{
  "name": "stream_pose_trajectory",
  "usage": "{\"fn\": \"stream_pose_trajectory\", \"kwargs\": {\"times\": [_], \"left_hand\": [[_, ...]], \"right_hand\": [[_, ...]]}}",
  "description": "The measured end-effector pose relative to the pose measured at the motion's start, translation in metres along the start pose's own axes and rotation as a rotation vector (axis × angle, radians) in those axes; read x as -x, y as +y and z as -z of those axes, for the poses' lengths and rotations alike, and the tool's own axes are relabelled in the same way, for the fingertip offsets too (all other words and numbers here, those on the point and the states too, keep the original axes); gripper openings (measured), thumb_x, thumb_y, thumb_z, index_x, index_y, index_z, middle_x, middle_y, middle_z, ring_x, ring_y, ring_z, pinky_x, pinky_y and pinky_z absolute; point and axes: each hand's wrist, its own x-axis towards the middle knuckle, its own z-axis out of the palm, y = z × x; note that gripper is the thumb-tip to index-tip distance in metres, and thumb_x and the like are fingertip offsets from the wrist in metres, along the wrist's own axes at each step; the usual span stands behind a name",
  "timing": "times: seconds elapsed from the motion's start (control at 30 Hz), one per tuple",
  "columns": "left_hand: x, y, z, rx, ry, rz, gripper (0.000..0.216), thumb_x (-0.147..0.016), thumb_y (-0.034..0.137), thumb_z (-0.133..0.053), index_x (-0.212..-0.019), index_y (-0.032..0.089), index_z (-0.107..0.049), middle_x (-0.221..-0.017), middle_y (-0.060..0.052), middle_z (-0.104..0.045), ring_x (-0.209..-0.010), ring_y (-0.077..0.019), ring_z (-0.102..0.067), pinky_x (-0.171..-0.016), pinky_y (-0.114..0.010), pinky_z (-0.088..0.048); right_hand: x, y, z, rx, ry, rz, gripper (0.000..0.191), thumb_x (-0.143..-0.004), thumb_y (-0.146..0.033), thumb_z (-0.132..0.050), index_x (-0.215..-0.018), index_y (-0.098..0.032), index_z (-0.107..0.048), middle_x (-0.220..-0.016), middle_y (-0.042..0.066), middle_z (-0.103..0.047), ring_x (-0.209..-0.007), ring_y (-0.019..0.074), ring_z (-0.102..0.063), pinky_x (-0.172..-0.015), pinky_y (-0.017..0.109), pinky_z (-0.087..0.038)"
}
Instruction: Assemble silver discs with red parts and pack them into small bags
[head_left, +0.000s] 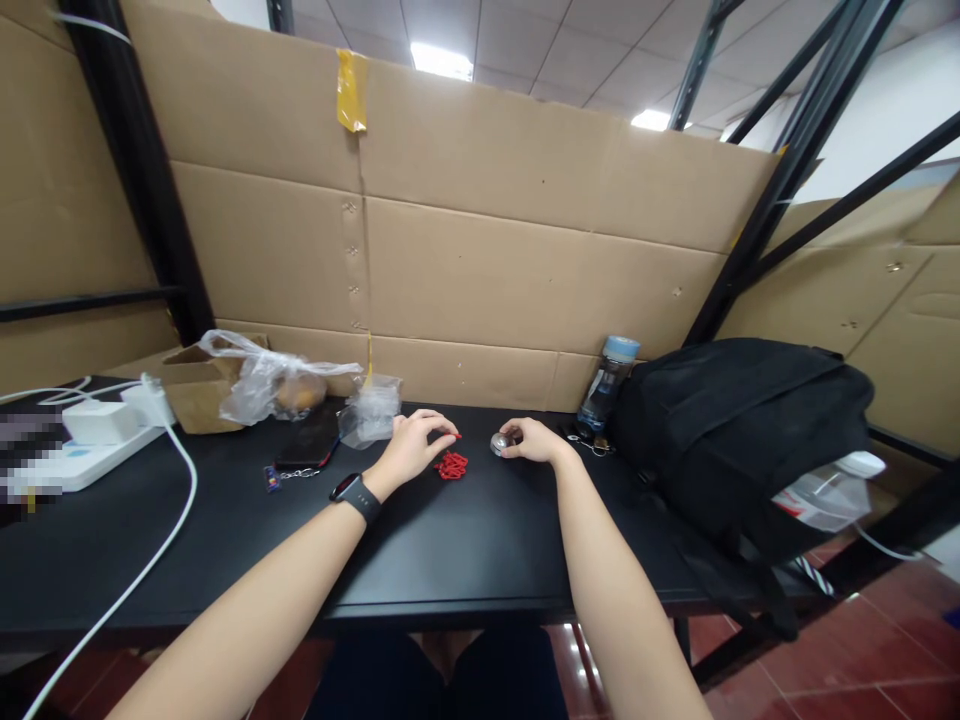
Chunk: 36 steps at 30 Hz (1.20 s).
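My left hand (418, 445), with a dark watch on the wrist, pinches a small red piece (458, 436) between thumb and fingertip. Just below those fingertips lies a small pile of red stick-like pieces (451, 466) on the black table (465, 555). To the right, my right hand (529, 440) is closed on a small round silver metal object (499, 443), its fingers and thumb around the right side. What exactly this round object is, I cannot make out. The two hands are a short way apart.
Left of my hands are clear plastic packaging (371, 410), a phone (307, 442), a keychain (289, 476), a plastic bag (277, 385) and a power strip (82, 462) with a white cable. A bottle (606, 385), keys (596, 446) and black backpack (742, 440) stand right. Cardboard (480, 270) walls the back.
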Motion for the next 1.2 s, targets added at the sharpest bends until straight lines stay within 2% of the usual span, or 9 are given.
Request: {"fn": "stream_pose_trajectory", "kwargs": {"times": [0.27, 0.4, 0.5, 0.6, 0.73, 0.87, 1.03, 1.2], "left_hand": [[-0.003, -0.012, 0.005, 0.054, 0.098, 0.067, 0.023, -0.086, 0.046, -0.067, -0.095, 0.026, -0.074, -0.098, -0.003, -0.078, -0.105, -0.0265, -0.066, -0.105, -0.049, -0.031], [-0.002, -0.012, 0.003, 0.067, 0.115, 0.088, 0.023, -0.086, 0.046, -0.068, -0.093, 0.025, -0.075, -0.098, -0.004, -0.078, -0.098, -0.0262, -0.068, -0.104, -0.051, -0.031], [-0.002, -0.01, 0.004, 0.061, 0.144, 0.089, 0.022, -0.087, 0.044, -0.066, -0.091, 0.025, -0.076, -0.098, -0.004, -0.077, -0.1, -0.0259, -0.067, -0.103, -0.049, -0.032], [-0.002, -0.01, 0.007, 0.06, 0.165, 0.089, 0.023, -0.089, 0.045, -0.065, -0.092, 0.026, -0.077, -0.099, -0.004, -0.077, -0.104, -0.0254, -0.065, -0.103, -0.045, -0.034], [-0.004, -0.012, 0.008, 0.05, 0.192, 0.114, 0.024, -0.09, 0.044, -0.062, -0.094, 0.027, -0.079, -0.103, -0.005, -0.077, -0.11, -0.0264, -0.062, -0.103, -0.044, -0.035], [-0.005, -0.014, 0.007, 0.022, 0.194, 0.112, 0.02, -0.091, 0.04, -0.062, -0.093, 0.028, -0.078, -0.103, -0.004, -0.077, -0.11, -0.0261, -0.061, -0.1, -0.043, -0.035], [-0.004, -0.015, 0.003, -0.066, 0.197, 0.055, 0.02, -0.095, 0.039, -0.059, -0.095, 0.028, -0.076, -0.107, -0.004, -0.073, -0.112, -0.0263, -0.056, -0.098, -0.044, -0.033], [-0.005, -0.021, 0.003, -0.216, 0.284, -0.049, 0.02, -0.096, 0.039, -0.058, -0.093, 0.028, -0.075, -0.12, -0.007, -0.061, -0.12, -0.0267, -0.049, -0.096, -0.045, -0.033]], "right_hand": [[0.0, -0.002, -0.001, -0.031, 0.079, 0.034, 0.045, -0.064, -0.022, -0.086, -0.106, -0.018, -0.07, -0.106, 0.006, -0.074, -0.099, 0.0207, -0.068, -0.091, 0.031, -0.051], [-0.006, -0.01, -0.01, -0.046, 0.216, 0.129, 0.048, -0.067, -0.021, -0.083, -0.112, -0.018, -0.068, -0.107, 0.006, -0.071, -0.093, 0.0181, -0.066, -0.089, 0.03, -0.051], [-0.011, -0.023, -0.019, -0.053, 0.332, 0.196, 0.05, -0.069, -0.022, -0.08, -0.117, -0.021, -0.066, -0.105, 0.005, -0.068, -0.087, 0.0165, -0.064, -0.087, 0.031, -0.051], [-0.013, -0.038, -0.03, -0.097, 0.39, 0.259, 0.05, -0.069, -0.024, -0.08, -0.117, -0.022, -0.065, -0.106, 0.005, -0.067, -0.086, 0.0162, -0.062, -0.086, 0.031, -0.051], [-0.013, -0.057, -0.044, -0.251, 0.392, 0.336, 0.05, -0.072, -0.028, -0.079, -0.119, -0.023, -0.063, -0.107, 0.005, -0.068, -0.085, 0.0161, -0.063, -0.082, 0.031, -0.052], [-0.012, -0.071, -0.056, -0.393, 0.348, 0.322, 0.05, -0.073, -0.032, -0.078, -0.119, -0.023, -0.061, -0.107, 0.006, -0.069, -0.082, 0.0159, -0.064, -0.071, 0.029, -0.053], [-0.011, -0.082, -0.066, -0.52, 0.304, 0.307, 0.051, -0.072, -0.036, -0.078, -0.118, -0.023, -0.059, -0.108, 0.007, -0.069, -0.082, 0.016, -0.066, -0.065, 0.027, -0.052], [-0.01, -0.087, -0.069, -0.546, 0.277, 0.317, 0.052, -0.072, -0.036, -0.08, -0.118, -0.023, -0.059, -0.109, 0.007, -0.07, -0.084, 0.0162, -0.067, -0.063, 0.024, -0.05]]}}
